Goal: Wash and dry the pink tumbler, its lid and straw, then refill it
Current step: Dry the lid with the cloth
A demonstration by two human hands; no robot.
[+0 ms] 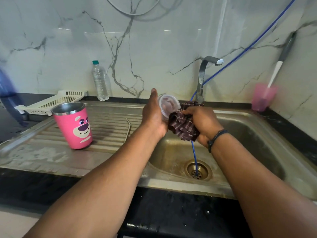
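I see both hands over the steel sink (257, 127), just in front of the tap (203, 78). My left hand (155, 115) holds the clear round lid (167, 103) on edge, its grip wrapped around the lid's left rim with the thumb pointing up. My right hand (199, 122) has its grip pressed together on a bunched dark maroon striped cloth (182, 127), and the cloth touches the lower right part of the lid. A dark bracelet (216, 138) sits on the right wrist.

The pink tumbler (73, 125), printed with a bear face, stands upright and open on the ribbed steel drainboard (109, 124), left of the hands and well apart from them. The bent metal straw (128, 129) lies flat on the drainboard between the tumbler and the left forearm.

Behind the tumbler, a white perforated tray (56, 101) rests on the black table (10, 121). A clear water bottle (100, 81) with a green cap stands against the marble wall. A thin blue tube (194, 155) runs down past the tap, behind the cloth, and into the sink drain (197, 170). At the far right, a translucent pink cup (263, 97) stands on the table, holding 1 white-handled tool I cannot identify.
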